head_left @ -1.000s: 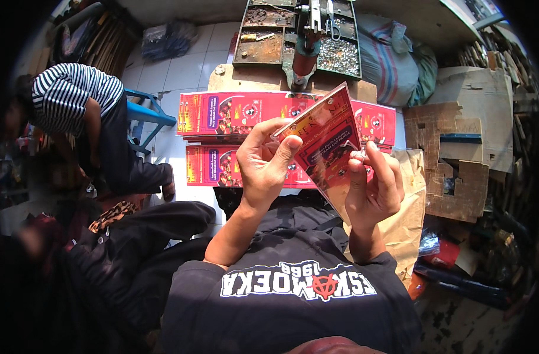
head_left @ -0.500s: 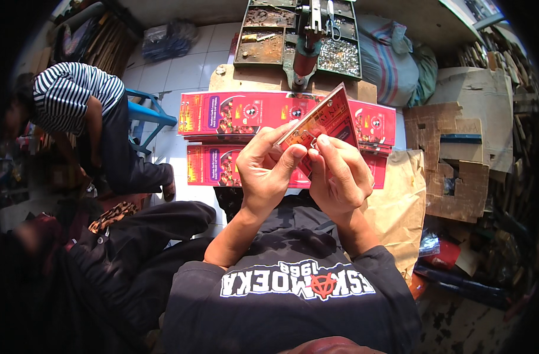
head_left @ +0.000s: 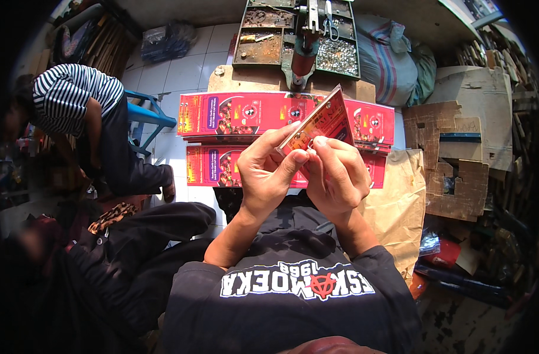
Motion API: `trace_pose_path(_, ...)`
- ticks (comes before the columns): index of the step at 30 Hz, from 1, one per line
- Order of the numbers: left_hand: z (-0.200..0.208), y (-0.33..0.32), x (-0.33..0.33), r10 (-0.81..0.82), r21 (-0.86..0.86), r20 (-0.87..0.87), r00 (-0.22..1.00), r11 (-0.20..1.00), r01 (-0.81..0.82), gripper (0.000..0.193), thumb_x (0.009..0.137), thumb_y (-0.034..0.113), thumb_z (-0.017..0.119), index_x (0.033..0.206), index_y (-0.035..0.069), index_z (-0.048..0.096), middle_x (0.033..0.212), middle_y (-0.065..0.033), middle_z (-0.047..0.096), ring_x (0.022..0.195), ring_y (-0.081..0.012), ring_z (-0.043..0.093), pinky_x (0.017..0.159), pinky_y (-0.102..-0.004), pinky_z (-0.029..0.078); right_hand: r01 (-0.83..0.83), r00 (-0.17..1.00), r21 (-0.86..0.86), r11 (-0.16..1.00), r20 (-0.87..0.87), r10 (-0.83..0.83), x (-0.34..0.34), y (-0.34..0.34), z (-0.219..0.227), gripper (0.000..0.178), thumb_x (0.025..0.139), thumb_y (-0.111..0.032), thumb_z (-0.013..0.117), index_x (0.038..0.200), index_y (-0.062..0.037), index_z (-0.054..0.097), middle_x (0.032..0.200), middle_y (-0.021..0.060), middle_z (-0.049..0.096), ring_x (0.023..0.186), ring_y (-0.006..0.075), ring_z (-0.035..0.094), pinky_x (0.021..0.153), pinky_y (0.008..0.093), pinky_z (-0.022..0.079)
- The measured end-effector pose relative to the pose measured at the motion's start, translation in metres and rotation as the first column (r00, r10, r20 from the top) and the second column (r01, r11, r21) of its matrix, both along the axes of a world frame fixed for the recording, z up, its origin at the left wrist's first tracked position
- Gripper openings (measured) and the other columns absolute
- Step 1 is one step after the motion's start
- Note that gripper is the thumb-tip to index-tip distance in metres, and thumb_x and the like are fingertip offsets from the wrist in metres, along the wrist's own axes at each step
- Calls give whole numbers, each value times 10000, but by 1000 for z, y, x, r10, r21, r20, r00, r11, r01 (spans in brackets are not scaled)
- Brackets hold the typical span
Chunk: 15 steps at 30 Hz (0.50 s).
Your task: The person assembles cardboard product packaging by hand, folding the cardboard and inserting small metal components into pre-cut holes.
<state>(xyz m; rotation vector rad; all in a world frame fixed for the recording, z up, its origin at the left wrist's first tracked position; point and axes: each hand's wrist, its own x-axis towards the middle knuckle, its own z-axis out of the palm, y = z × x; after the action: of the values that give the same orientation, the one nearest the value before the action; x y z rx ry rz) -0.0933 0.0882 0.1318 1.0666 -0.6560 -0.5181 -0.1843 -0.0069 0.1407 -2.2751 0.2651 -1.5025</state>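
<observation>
Above the workbench I hold up a tilted red printed card (head_left: 334, 121) with a glossy surface. My left hand (head_left: 262, 171) is closed on its near left end, thumb and fingers on opposite sides. My right hand (head_left: 342, 177) pinches a small metal ring (head_left: 310, 143) between thumb and forefinger, right against the card's near edge. Whether the ring passes through the card is too small to tell. Behind and below my hands lie a far stack of red printed sheets (head_left: 190, 115) and a near stack of the same sheets (head_left: 196, 168).
Beyond the stacks stands a hand press (head_left: 304, 62) before a compartment tray (head_left: 266, 50) of small metal parts, with scissors (head_left: 331, 26). Brown paper (head_left: 393, 206) and cardboard (head_left: 458, 200) lie right. At left, a person in a striped shirt (head_left: 80, 88) bends beside a blue stool (head_left: 151, 115).
The card has turned a little more edge-on and shifted slightly left. My right fingers have moved slightly left with the ring, while my left hand keeps its hold.
</observation>
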Motion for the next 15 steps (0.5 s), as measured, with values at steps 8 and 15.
trace_pose_path(8, 2, 3, 9, -210, -238, -262, 942, 960, 148, 327, 933, 62, 588, 1219, -93, 570, 1104, -161, 635, 1009, -196, 640, 880, -294, 510, -1, 1000, -4, 1000, 21, 1, -1, 0, -2, 356, 709, 67, 727, 1054, -17, 695, 846, 68, 665, 789, 246, 685, 680, 313, 554)
trace_pose_path(15, -11, 1, 15, -69, -145, 61, 996, 986, 77, 235, 906, -34, 575, 1133, -86, 608, 1021, -149, 666, 912, -164, 664, 782, -265, 542, -10, 999, -8, 1000, 34, 11, 0, 3, -2, 381, 701, 79, 719, 1068, -16, 688, 831, 74, 666, 775, 249, 684, 669, 314, 556)
